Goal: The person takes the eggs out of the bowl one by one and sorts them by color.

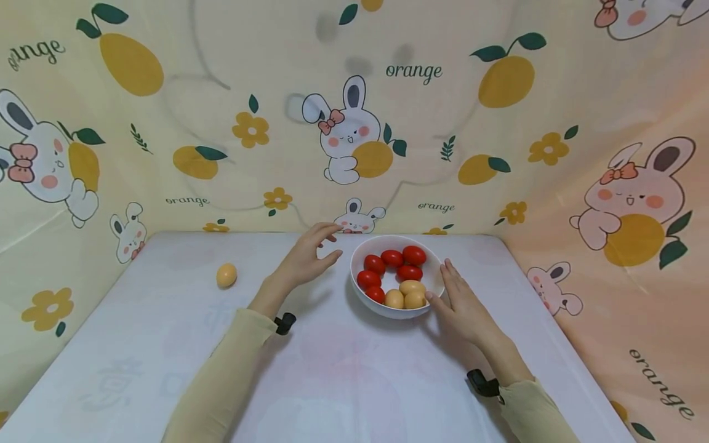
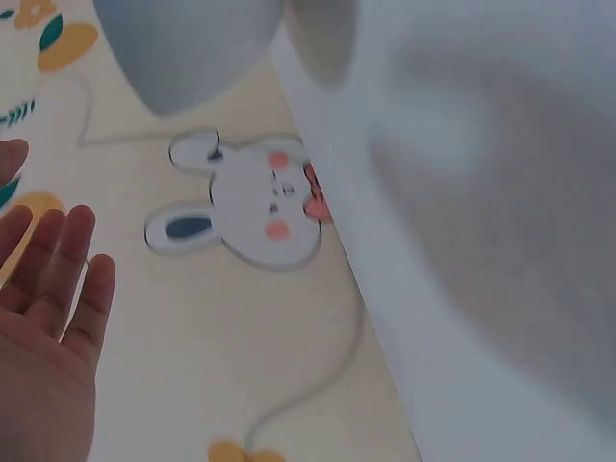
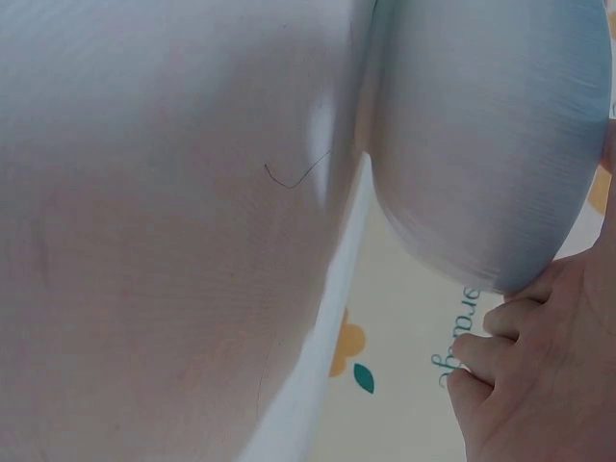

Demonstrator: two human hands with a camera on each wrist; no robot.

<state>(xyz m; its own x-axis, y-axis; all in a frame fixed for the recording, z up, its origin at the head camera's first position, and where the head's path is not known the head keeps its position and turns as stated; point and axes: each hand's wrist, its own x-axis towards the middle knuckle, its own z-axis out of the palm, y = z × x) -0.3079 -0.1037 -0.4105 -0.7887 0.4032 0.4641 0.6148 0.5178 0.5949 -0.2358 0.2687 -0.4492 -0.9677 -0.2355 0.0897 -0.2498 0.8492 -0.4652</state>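
A white bowl (image 1: 407,312) stands toward the back of the table and holds several red cherry tomatoes (image 1: 392,258) and three yellow oval ones (image 1: 394,299), apparently yellow cherry tomatoes. My right hand (image 1: 468,311) touches the bowl's right side, its fingers fairly straight and the thumb at the rim. In the right wrist view, the fingers rest against the outside of the bowl (image 3: 491,144). To the left of the bowl, apart from it, my left hand (image 1: 303,255) hovers with loosely bent fingers and nothing in them. The left wrist view shows its palm (image 2: 43,375) bare.
One more yellow oval tomato (image 1: 226,275) lies alone on the white table (image 1: 332,381), at the back left. A cloth backdrop (image 1: 266,74) printed with rabbits and oranges rises behind the table and along both its sides.
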